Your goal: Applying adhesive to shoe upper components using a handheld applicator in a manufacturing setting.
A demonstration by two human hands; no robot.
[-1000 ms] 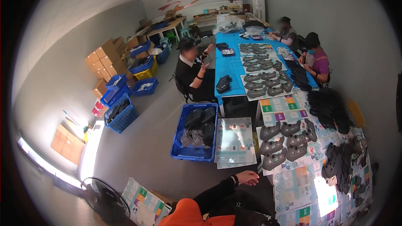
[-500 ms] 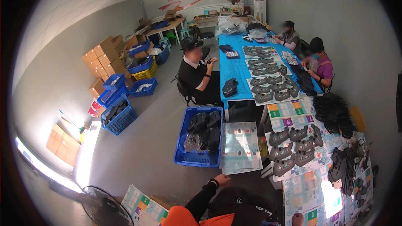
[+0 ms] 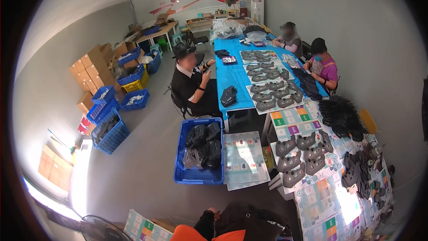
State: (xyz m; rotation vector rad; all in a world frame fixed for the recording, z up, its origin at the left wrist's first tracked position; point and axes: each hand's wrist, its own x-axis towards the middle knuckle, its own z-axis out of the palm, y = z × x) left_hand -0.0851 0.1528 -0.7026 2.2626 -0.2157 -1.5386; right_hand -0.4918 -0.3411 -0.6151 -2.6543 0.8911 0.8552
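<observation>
My left hand (image 3: 215, 213) is at the bottom centre, beside dark cloth (image 3: 252, 219) with a small white mark. A black sleeve and an orange piece of clothing (image 3: 196, 233) lie next to it. Its fingers are too small and partly hidden, so their pose does not show. My right hand is out of the picture. Just ahead of the left hand stands a blue plastic crate (image 3: 177, 169) holding dark moulded parts (image 3: 200, 140). Beside the crate is a low printed board (image 3: 245, 160).
At right, a table (image 3: 310, 196) covered with printed sheets bears rows of grey moulded parts (image 3: 292, 163) and black piles. Co-workers sit around the blue-covered table (image 3: 232, 78). More crates (image 3: 111, 134) and cartons (image 3: 89, 71) stand left; a fan (image 3: 104, 230) is at lower left.
My view has shifted, so the room sits further left. My left hand has drawn back toward the dark cloth. My right hand has left the picture. The seated co-worker at left has raised their hands.
</observation>
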